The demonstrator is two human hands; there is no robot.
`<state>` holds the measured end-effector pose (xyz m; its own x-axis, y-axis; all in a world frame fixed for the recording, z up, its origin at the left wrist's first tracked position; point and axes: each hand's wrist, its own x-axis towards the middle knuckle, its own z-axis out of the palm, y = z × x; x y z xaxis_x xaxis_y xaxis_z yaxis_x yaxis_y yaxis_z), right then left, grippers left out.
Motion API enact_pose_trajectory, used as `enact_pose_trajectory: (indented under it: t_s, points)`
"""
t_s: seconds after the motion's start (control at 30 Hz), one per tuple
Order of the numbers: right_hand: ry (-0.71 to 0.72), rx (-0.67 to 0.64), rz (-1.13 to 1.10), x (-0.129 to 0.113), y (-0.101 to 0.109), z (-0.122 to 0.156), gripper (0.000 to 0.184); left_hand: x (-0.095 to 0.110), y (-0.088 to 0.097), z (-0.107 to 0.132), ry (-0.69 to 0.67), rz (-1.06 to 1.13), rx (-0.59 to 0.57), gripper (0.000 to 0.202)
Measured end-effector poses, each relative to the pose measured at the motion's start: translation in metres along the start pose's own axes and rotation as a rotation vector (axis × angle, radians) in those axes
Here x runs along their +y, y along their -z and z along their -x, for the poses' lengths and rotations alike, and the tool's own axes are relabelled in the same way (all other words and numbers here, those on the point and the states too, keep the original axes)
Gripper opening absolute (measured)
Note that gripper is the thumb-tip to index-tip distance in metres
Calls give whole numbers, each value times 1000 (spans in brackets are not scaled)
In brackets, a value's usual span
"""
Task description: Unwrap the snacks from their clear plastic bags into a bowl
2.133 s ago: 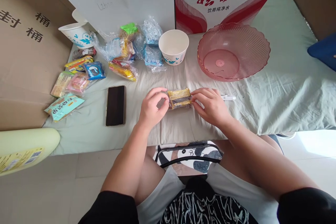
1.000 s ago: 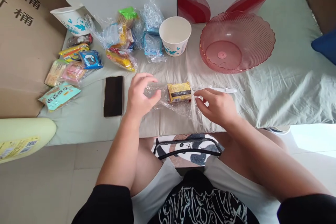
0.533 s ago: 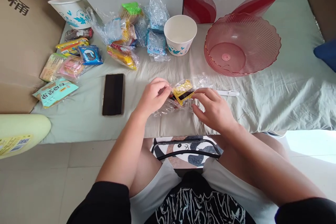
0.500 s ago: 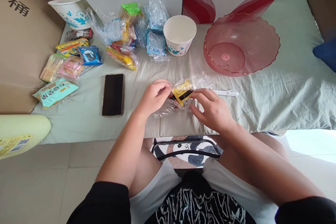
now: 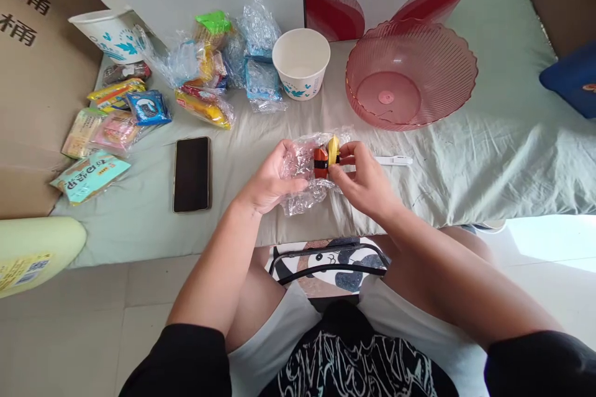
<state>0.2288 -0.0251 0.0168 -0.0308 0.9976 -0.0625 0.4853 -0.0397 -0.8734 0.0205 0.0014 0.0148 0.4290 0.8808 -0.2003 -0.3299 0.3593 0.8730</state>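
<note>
A crumpled clear plastic bag (image 5: 300, 164) lies over the cloth in front of me. My left hand (image 5: 271, 180) grips its left side, thumb toward me and fingers at the far edge. Two small wrapped packets show at the bag's right part: a red-brown one with a black band (image 5: 321, 162) and a yellow one with a black band (image 5: 333, 150). Thumb and fingers of my right hand (image 5: 365, 177) pinch the yellow packet. Beyond that hand lies a white plastic utensil (image 5: 395, 160), partly hidden; its exact kind is unclear.
A phone (image 5: 192, 174) lies left of my hands. Several snack packets (image 5: 149, 107) and bagged items (image 5: 205, 108) sit farther left and back. A white paper cup (image 5: 302, 84) and a pink ribbed bowl (image 5: 447, 87) stand behind my hands, before a large box (image 5: 363, 6).
The yellow packet has turned upright, and the red-brown one now shows beside it. My left hand has opened wider around the bag; my right fingers have closed on the yellow packet. The view has shifted slightly.
</note>
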Motion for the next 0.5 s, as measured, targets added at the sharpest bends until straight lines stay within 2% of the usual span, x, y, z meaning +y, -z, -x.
enact_pose_trajectory:
  t_s: [0.13, 0.23, 0.33, 0.4, 0.5]
  points:
    - [-13, -24, -66, 2, 0, -2, 68, -2, -8, 1, 38, 26, -34, 57]
    - [-51, -63, -94, 6, 1, -5, 73, 0, -15, 0, 74, 91, 16, 53]
    - [-75, -129, -229, 10, 0, -9, 62, 5, -15, -4, 88, 116, 198, 45]
    - [-45, -119, -277, 13, 0, -10, 56, 8, -11, -7, 74, 74, 349, 40]
    - [142, 73, -170, 14, 8, -11, 51, 11, -5, -9, 3, -12, 526, 35]
